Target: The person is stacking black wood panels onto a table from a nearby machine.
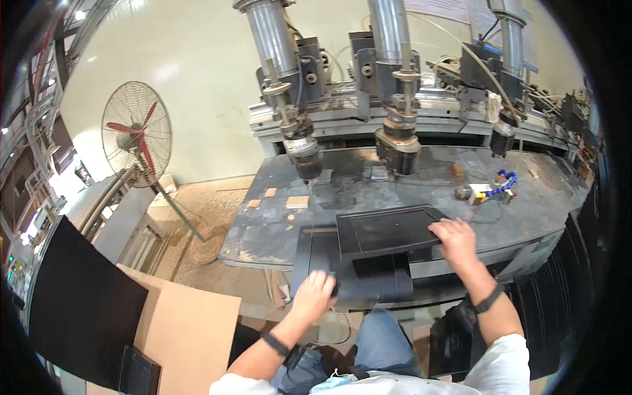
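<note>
At bench (507, 220), right hand (455, 242) clamping panel (388, 232) edge, left hand (313, 296) grip unclear, room rightward

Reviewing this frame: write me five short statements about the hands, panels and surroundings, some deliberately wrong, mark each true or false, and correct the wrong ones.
1. The right hand is on the right edge of the upper black panel. True.
2. The fan has red blades. True.
3. The left hand is touching the fan. False: the left hand is at the near left part of the lower black panel, well away from the fan.
4. The coiled hose on the grey workbench is green. False: the coiled hose is blue.
5. Both wrists wear dark bands. True.
</note>
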`<state>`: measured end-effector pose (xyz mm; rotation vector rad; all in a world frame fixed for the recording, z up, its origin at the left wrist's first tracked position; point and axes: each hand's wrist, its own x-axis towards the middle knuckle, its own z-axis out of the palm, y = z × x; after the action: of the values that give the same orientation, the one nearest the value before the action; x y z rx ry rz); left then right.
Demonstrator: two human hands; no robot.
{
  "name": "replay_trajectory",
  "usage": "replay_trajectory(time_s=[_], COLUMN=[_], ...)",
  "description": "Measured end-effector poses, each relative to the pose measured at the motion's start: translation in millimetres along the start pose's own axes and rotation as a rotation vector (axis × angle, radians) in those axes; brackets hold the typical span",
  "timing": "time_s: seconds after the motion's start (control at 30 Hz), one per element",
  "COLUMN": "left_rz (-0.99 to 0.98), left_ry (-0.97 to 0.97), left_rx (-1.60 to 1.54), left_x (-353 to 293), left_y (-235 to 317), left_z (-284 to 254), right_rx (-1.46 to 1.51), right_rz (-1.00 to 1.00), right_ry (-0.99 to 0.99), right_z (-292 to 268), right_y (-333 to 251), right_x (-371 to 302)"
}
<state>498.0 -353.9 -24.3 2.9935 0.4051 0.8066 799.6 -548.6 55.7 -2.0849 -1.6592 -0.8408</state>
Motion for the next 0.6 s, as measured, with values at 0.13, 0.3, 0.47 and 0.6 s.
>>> replay_trajectory(time_s=[0.13,0.3,0.47,0.6], left_rz=[0.000,-0.218,-0.704,-0.971], left_ry=[0.022,0.050,0.026,0.110], left_rx=[0.117,0.319,0.665,0.874], left_x=[-103.5,-210.6,-334.9,-406.2], left_y=[-7.1,16.6,38.7,32.0], left_z=[-59.9,-162.9,-226.8,-251.2], right_rx=[-0.091,0.126,0.227,0.247], right_rz=[0.045,0.072,0.026,0.057], right_ry=[-0.131,-0.307,-0.264,-0.228], right_z=[74.4,128.6,152.9,155.2], right_y=[-27.3,-27.1,-59.6,-27.2], right_x=[17.1,45.9,74.7,61.7])
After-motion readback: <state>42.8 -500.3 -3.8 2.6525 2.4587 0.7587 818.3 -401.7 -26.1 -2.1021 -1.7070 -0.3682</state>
